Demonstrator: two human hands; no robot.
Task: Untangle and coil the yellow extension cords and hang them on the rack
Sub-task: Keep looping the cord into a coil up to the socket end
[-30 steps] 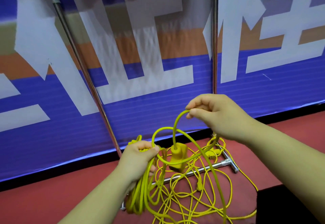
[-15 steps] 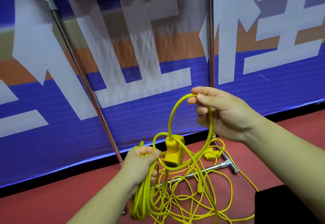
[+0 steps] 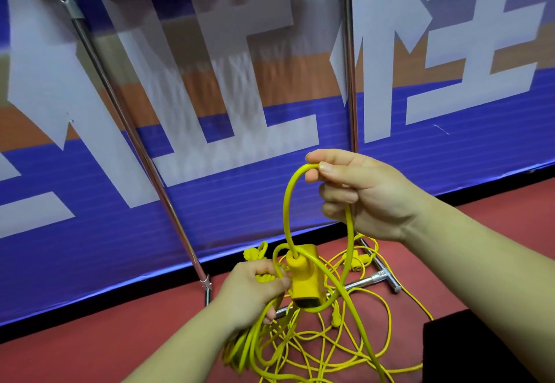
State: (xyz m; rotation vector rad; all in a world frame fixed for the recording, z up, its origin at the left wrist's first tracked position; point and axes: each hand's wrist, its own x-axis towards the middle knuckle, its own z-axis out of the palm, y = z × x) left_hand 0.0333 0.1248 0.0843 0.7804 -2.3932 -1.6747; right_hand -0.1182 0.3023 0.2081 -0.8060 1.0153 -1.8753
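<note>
At the fingertips [image 3: 326, 169] of the right hand [image 3: 372, 196], thumb and forefinger pinch the top of a raised loop of yellow extension cord [image 3: 286, 202]. The left hand [image 3: 250, 291] grips the gathered coils [image 3: 246, 349] beside the socket block [image 3: 304, 282]. Each new loop should probably match those coils in size (no twist fed in). The loose tangle [image 3: 330, 343] lies on the red floor [image 3: 90, 352] below both hands, by the foot of the rack [image 3: 381, 276].

The rack [image 3: 350, 82] stands before the banner [image 3: 240, 202]. Loose cords [image 3: 315, 349] lie on the floor [image 3: 90, 346] across the base bar [image 3: 360, 283]. The socket block [image 3: 304, 280] hangs just right of the left hand [image 3: 249, 292], below the right hand [image 3: 366, 193].
</note>
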